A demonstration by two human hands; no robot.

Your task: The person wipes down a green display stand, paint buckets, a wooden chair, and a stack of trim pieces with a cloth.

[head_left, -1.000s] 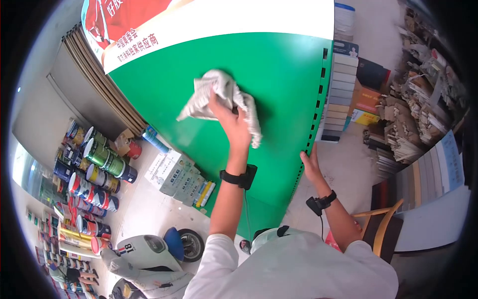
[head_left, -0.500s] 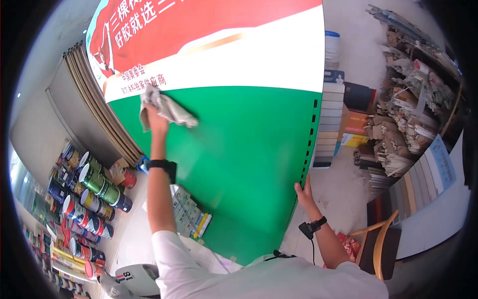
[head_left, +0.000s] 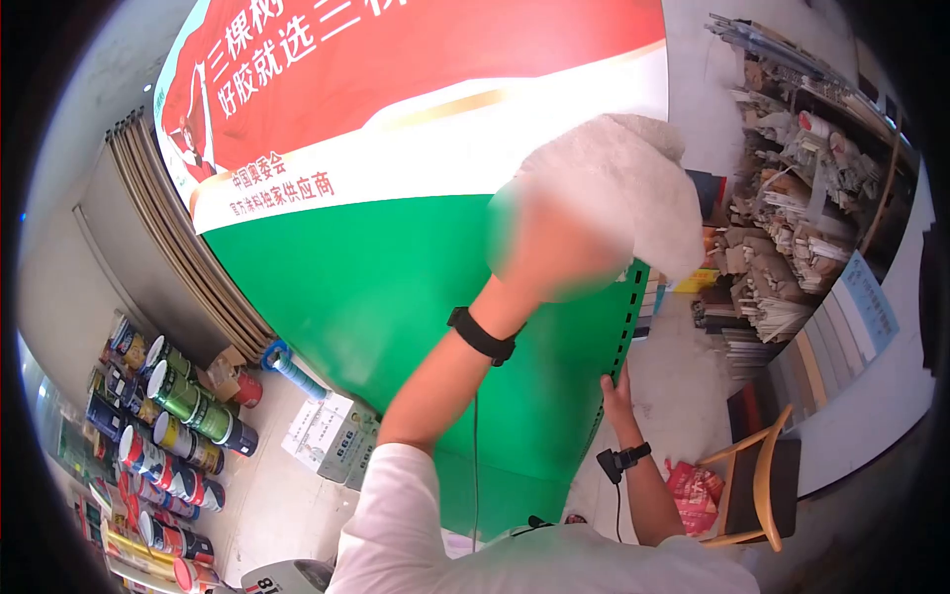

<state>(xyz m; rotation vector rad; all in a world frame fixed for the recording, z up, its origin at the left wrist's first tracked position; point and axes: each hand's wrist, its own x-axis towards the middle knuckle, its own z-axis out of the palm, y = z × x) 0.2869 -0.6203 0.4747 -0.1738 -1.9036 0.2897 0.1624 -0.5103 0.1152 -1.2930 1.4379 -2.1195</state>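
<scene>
My left hand (head_left: 554, 243), blurred, is closed on a pale grey-white cloth (head_left: 633, 188) that hangs from its far side. Hand and cloth are up close to the camera and overlap the right part of a large display panel. This panel is green (head_left: 366, 287) below, with a lit white and red sign (head_left: 416, 109) bearing Chinese lettering above. At the panel's right edge, with its row of dark slots, my right hand (head_left: 617, 399) rests against the side, fingers pointing up. Black bands circle both wrists.
Paint cans (head_left: 203, 396) are stacked at the left, near a printed white carton (head_left: 332, 436) on the floor. Shelves of wrapped strips (head_left: 792, 218) fill the right wall. A wooden chair (head_left: 767, 485) and a red bag (head_left: 693, 495) are at lower right.
My left hand has carried the cloth rightward from the panel's left part and nearer the camera. The view has shifted a little. My right hand stays at the panel's edge.
</scene>
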